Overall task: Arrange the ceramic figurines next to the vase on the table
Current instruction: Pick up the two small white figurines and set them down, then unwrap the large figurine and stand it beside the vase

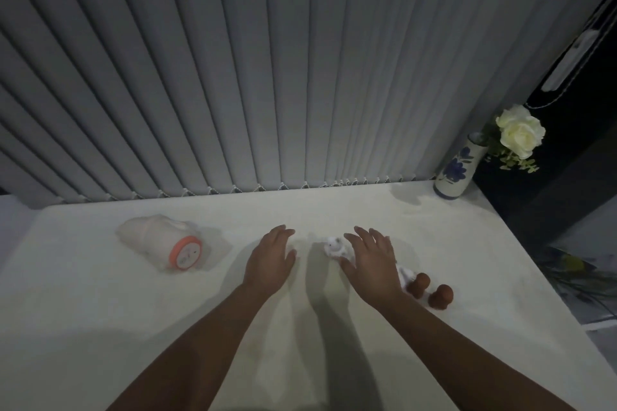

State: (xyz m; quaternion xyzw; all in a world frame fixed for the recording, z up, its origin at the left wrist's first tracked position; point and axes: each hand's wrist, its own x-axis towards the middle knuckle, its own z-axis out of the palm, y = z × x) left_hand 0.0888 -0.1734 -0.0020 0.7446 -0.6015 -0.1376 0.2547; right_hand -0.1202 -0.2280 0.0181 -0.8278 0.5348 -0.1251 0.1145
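Observation:
A small white figurine (334, 246) stands on the white table (133, 327) between my hands. My right hand (372, 260) hovers just right of it, fingers spread, holding nothing. My left hand (272, 257) rests flat and open to the figurine's left. Partly hidden behind my right wrist is another white figurine (406, 274). Two brown figurines (420, 284) (441, 296) stand to its right. The white vase with blue flowers painted on it (456, 167) stands at the far right corner, holding white roses (519, 132).
A clear plastic bag with an orange-rimmed round lid (185, 252) lies at the left of the table. Grey vertical blinds (233, 77) hang behind the far edge. The table's right edge drops off beside a dark area.

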